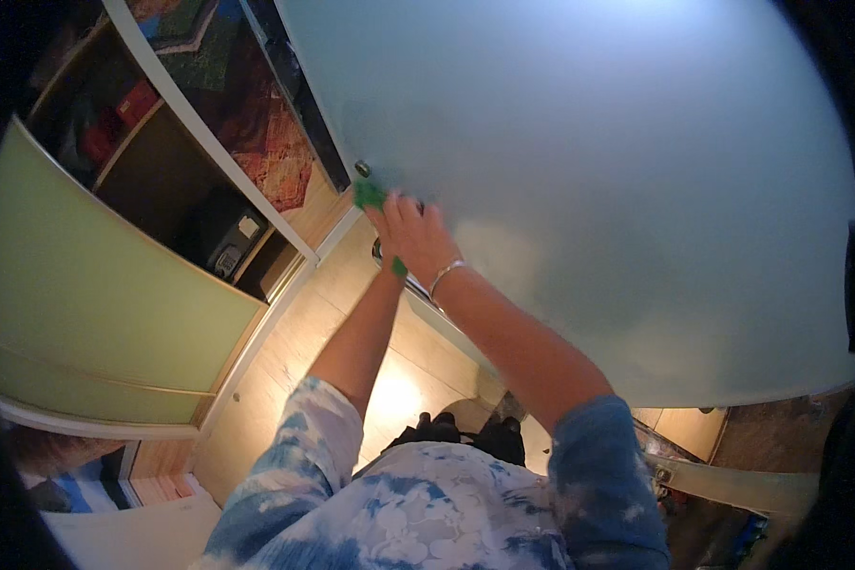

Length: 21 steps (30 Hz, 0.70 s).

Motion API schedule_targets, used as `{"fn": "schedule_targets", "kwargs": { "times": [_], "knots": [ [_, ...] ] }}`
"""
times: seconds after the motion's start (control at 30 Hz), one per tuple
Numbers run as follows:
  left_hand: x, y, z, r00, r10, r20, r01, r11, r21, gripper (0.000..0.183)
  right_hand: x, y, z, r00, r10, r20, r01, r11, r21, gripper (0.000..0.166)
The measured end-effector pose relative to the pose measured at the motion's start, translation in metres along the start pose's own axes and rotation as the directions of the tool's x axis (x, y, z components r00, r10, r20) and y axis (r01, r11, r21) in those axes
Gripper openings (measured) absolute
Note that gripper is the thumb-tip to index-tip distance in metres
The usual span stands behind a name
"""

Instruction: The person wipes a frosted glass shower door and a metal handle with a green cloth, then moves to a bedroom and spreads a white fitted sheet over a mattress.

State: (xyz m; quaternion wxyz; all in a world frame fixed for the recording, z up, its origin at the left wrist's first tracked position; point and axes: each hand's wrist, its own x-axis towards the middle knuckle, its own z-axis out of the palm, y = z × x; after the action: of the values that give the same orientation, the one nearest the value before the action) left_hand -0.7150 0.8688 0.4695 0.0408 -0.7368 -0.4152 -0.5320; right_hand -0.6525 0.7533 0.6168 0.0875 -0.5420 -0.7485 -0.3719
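A large frosted glass panel (613,214) fills the upper right. At its left edge my hands come together and overlap. My left hand (385,231), partly hidden by the other, is on a green cloth (368,193) that shows beyond the fingers and near the wrist. My right hand (422,231), with a bracelet (445,276) at the wrist, lies over or against the left one, its fingers a little apart. Whether it also grips the cloth is hidden. A small round metal fitting (362,168) sits on the panel just above the cloth.
Left stands a cabinet with a pale green sliding panel (100,299); its dark shelves hold a black box (224,235) and red items (137,102). Pale floor tiles (292,342) lie below. A patterned rug-like textile (271,157) is at upper left.
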Motion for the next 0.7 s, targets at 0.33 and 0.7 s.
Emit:
{"fn": "schedule_targets", "kwargs": {
  "times": [0.33,0.7],
  "knots": [
    [-0.001,0.112,-0.066,0.754,-0.538,0.378,0.657,0.605,-0.449,0.066,-0.104,0.026,-0.024,0.973,0.029,0.231,-0.068,0.984,0.166,0.040],
    [-0.139,0.225,-0.076,0.732,-0.139,0.667,0.580,0.641,-0.503,0.073,-0.286,0.022,-0.077,0.568,0.522,0.637,-0.804,0.185,0.565,0.030]
  ]
}}
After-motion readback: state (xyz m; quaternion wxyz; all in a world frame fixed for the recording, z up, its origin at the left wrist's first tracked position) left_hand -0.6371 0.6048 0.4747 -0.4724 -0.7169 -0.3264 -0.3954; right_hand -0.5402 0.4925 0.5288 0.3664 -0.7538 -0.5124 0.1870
